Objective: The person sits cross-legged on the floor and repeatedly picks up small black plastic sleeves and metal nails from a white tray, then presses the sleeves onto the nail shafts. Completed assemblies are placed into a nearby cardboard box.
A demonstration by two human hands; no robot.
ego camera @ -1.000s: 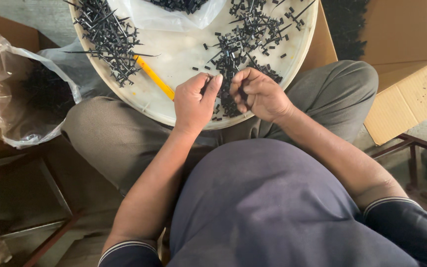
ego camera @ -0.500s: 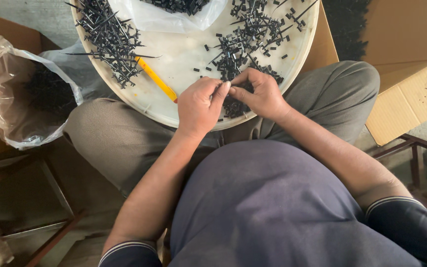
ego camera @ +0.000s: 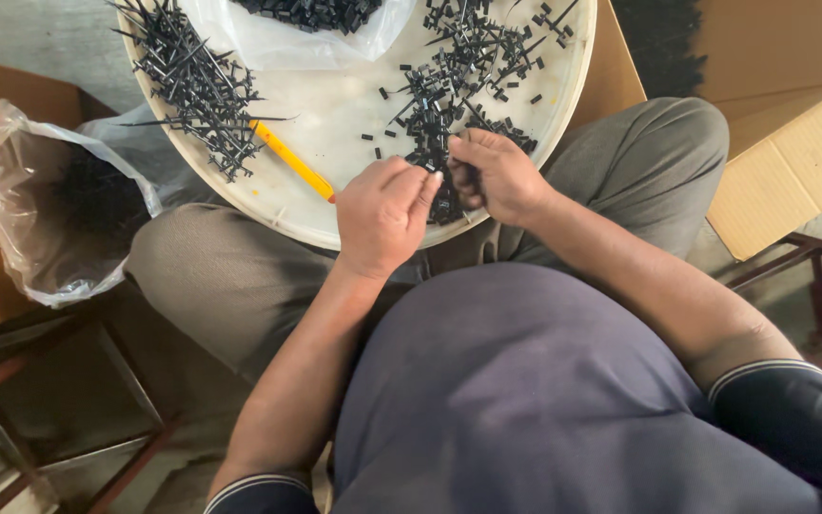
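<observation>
From the head camera, looking straight down, a round white plastic tray (ego camera: 335,124) rests across the seated person's lap, on grey trousers (ego camera: 240,276). The left hand (ego camera: 382,214) and the right hand (ego camera: 499,176) sit close together over the near edge of the tray, fingertips almost meeting above a loose pile of small black plastic pieces (ego camera: 449,86) that spreads from the hands toward the far right rim. Both hands are curled with fingers pinched inward, apparently on small black pieces from that pile; what exactly each one grips is too small to tell. A yellow pencil-like stick (ego camera: 292,162) lies slanted on the tray just left of the left hand, its near tip close to the knuckles. Farther left on the tray lies a tangled heap of long thin black strips (ego camera: 197,86). At the tray's far edge a clear plastic bag (ego camera: 278,38) holds more dark pieces. Off the tray, to the left of the knee, a second crumpled clear plastic bag (ego camera: 45,224) with dark contents stands open beside a brown surface. At the upper right sits a brown cardboard box (ego camera: 792,133) with its flap folded outward, plain on the faces that show. A dark red metal frame (ego camera: 792,257) shows below the box.
</observation>
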